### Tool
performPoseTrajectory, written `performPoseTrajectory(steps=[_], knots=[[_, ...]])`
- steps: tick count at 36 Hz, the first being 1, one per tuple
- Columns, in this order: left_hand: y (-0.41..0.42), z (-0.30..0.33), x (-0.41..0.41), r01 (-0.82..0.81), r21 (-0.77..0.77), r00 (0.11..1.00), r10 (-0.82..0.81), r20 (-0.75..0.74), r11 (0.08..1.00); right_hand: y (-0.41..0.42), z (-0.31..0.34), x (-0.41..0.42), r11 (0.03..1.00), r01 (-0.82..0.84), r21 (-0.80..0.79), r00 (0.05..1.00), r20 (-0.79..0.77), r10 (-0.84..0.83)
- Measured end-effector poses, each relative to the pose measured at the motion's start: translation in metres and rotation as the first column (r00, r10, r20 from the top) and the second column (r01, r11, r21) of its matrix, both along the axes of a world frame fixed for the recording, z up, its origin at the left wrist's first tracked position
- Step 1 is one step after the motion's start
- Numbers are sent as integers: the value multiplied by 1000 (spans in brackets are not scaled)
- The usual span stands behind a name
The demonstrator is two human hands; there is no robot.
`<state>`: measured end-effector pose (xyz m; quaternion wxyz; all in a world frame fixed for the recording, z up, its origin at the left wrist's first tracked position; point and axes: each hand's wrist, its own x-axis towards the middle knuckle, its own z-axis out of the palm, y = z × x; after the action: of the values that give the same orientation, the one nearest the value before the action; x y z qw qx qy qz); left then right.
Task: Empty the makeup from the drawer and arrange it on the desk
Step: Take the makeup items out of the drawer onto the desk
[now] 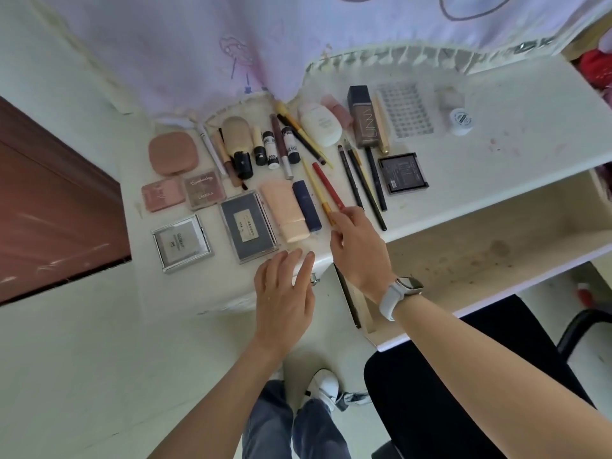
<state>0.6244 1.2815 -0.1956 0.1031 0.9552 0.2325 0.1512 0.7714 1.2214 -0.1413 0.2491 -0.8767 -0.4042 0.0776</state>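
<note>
White and a little stained, the desk (496, 134) ran under a pale lilac curtain (198, 44), with makeup laid across it in loose rows. At the far left sat a round pink compact (173, 154), and below it two small pink palettes (163, 194) (204, 189) side by side. Nearer the desk's front edge lay a silver mirrored compact (181, 244) and, just beside it, a grey rectangular palette (248, 225). Behind these stood a cluster of short tubes and brushes, among them a beige puff-headed brush (235, 131). A peach tube (285, 212) and a navy tube (307, 205) lay touching, side by side.

The left hand (284, 289) rested at the desk's front edge with fingers straight and relaxed, holding nothing. The right hand (359, 246), a white smartwatch (399, 293) on its wrist, reached over the edge, and its fingertips met the lower ends of a yellow pencil (316, 190) and a red pencil (328, 185); whether it pinched them or only touched them could not be told.

Further right lay several dark pencils (364, 183), a white oval bottle (320, 124), a brown foundation bottle (364, 119), a tray of lashes (405, 111), a black square palette (402, 172) and a small white jar (461, 120). The drawer (480, 246) stood pulled out below the desktop at the right, its bare floor speckled. A black chair (463, 376) stood beneath it.
</note>
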Motion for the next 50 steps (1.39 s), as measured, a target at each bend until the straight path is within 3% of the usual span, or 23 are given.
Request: performPoseTrajectory(steps=[5, 10, 16, 20, 24, 28, 37, 42, 44, 46, 50], knots=[[-9, 9, 4, -67, -38, 995, 64, -72, 997, -22, 6, 0, 995, -8, 104, 998, -67, 15], [-36, 19, 13, -51, -100, 998, 46, -52, 994, -81, 0, 3, 997, 58, 54, 994, -91, -53], [-85, 22, 41, 158, -258, 986, -166, -7, 953, -165, -13, 24, 988, 107, -110, 994, 34, -104], [-116, 20, 62, 265, -356, 956, -294, -27, 896, -213, -21, 47, 933, 139, -333, 979, 190, -78], [-138, 12, 77, 318, -390, 890, -414, -190, 864, -245, -31, 75, 789, 149, -597, 968, 252, 8], [-151, -3, 81, 320, -374, 832, -447, -329, 871, -261, -42, 100, 747, 148, -648, 959, 279, 52], [-141, 3, 86, 382, -268, 869, -442, -222, 885, -261, -41, 122, 667, 86, -740, 935, 291, 201], [-136, 15, 91, 360, -284, 906, -406, -120, 889, -263, -29, 129, 738, 66, -672, 907, 349, 236], [-133, 21, 92, 360, -285, 912, -399, -92, 888, -263, -20, 134, 796, 105, -596, 907, 385, 169], [-129, 26, 95, 360, -264, 918, -390, -70, 895, -263, -12, 140, 815, 204, -542, 943, 332, -16], [-126, 28, 97, 341, -255, 925, -371, -81, 905, -258, -9, 142, 735, 417, -534, 903, 152, -402]])
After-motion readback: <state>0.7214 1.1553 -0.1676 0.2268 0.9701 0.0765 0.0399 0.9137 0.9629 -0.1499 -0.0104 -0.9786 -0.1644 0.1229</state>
